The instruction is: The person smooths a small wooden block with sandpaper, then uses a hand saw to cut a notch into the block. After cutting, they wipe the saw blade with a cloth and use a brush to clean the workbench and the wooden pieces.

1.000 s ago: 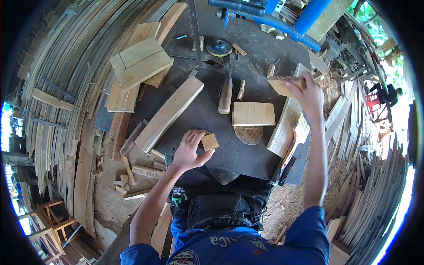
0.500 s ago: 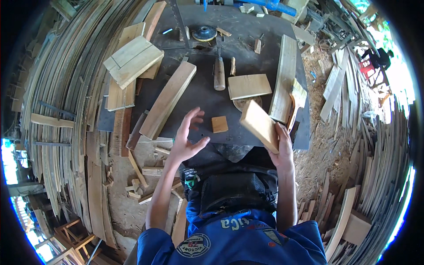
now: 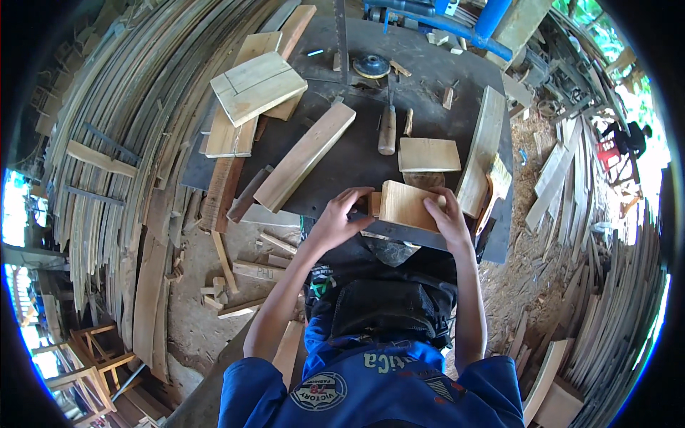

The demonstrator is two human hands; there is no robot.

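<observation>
My right hand (image 3: 451, 222) grips a flat, pale wooden block (image 3: 405, 207) by its right end, thumb on the upper face. The block is held low at the near edge of the dark tabletop. Just left of it shows a small square wood piece (image 3: 374, 205), partly hidden behind the block. My left hand (image 3: 341, 220) curls its fingers and thumb around that piece's left side. Beyond the block lies another pale rectangular block (image 3: 429, 155). A wooden-handled chisel (image 3: 387, 132) points away from me.
A long thick board (image 3: 305, 158) lies left on the dark table (image 3: 349, 171), near stacked boards (image 3: 258, 85). At right are another long board (image 3: 479, 150) and a wide brush (image 3: 497, 178). A round disc (image 3: 372, 67) sits at the back. Timber stacks flank both sides.
My right hand has brought the block left and lowered it beside the small square piece. My left hand, open in the air before, has closed in on that piece. The view has shifted.
</observation>
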